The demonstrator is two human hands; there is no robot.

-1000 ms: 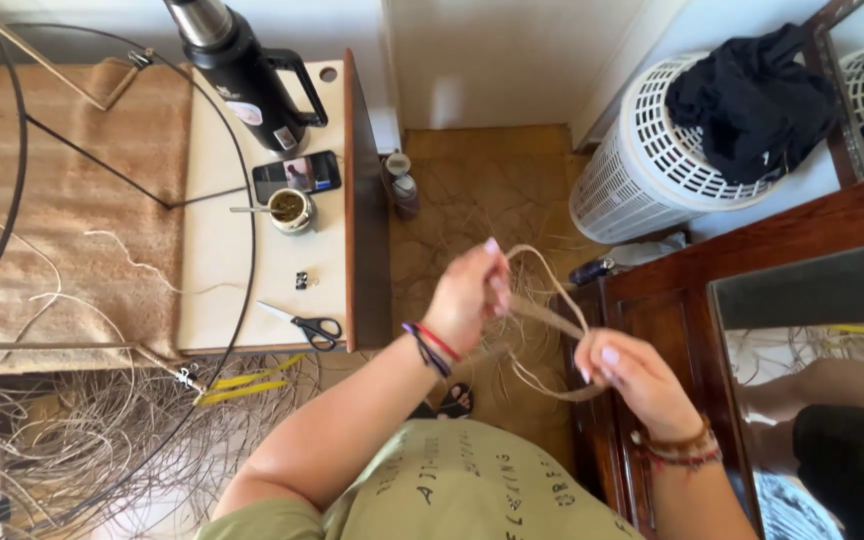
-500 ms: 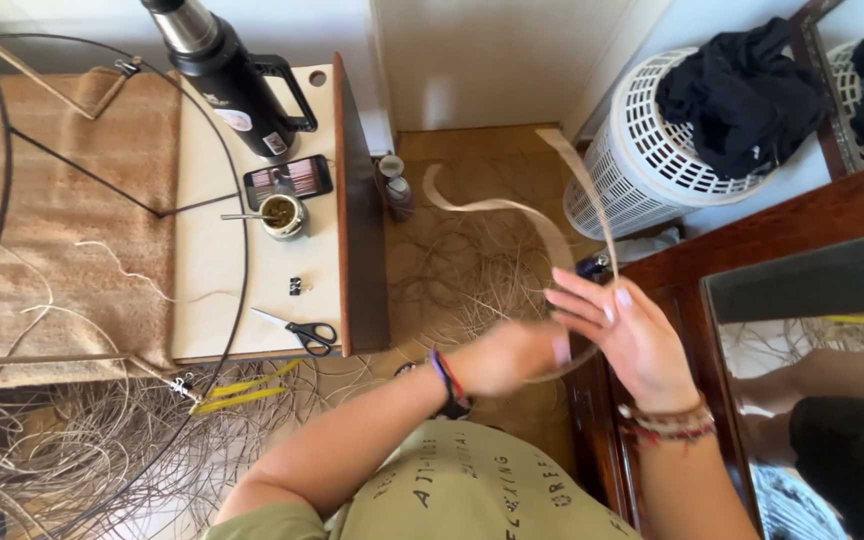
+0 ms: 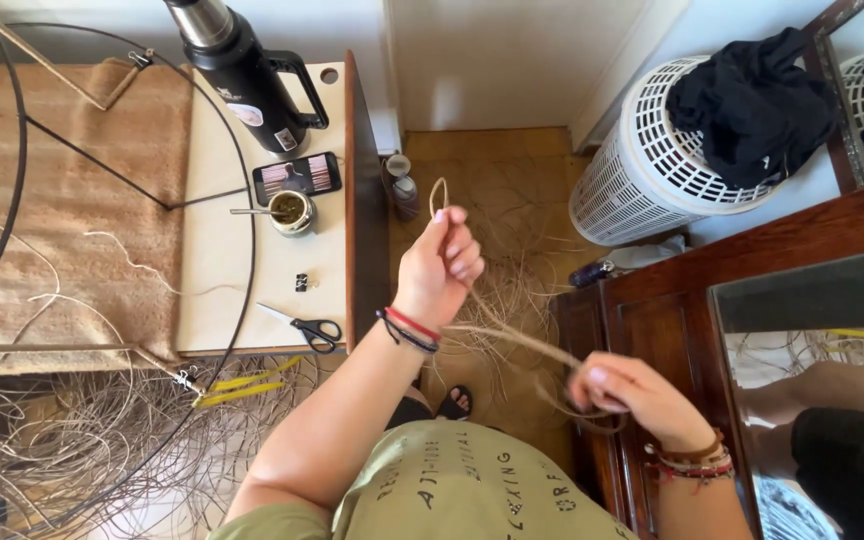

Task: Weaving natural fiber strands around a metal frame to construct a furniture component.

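**Both hands pinch one tan strip over the floor**

Pinched between thumb and fingertips of the left hand (image 3: pixel 444 262), the flat tan fibre strip (image 3: pixel 512 338) loops up above the fingers, then runs down and to the right into the right hand (image 3: pixel 624 392), whose fingers are curled shut around its other end. Strip and hands hang over the wooden floor (image 3: pixel 512 160), which is strewn with loose fibres (image 3: pixel 102 450), between the low table (image 3: pixel 222 290) and the dark wooden cabinet (image 3: pixel 672 300).

Near the table's right edge lie scissors (image 3: pixel 302 325), a small cup with a spoon (image 3: pixel 292 210), a phone (image 3: pixel 297 176) and, at the far edge, a black flask (image 3: pixel 242 70). A white laundry basket (image 3: pixel 642 180) holding dark clothes stands beyond the cabinet.

Half a second ago the strip arched high to the right with the hands close together; now the left hand is raised, the right has dropped, and they are apart.
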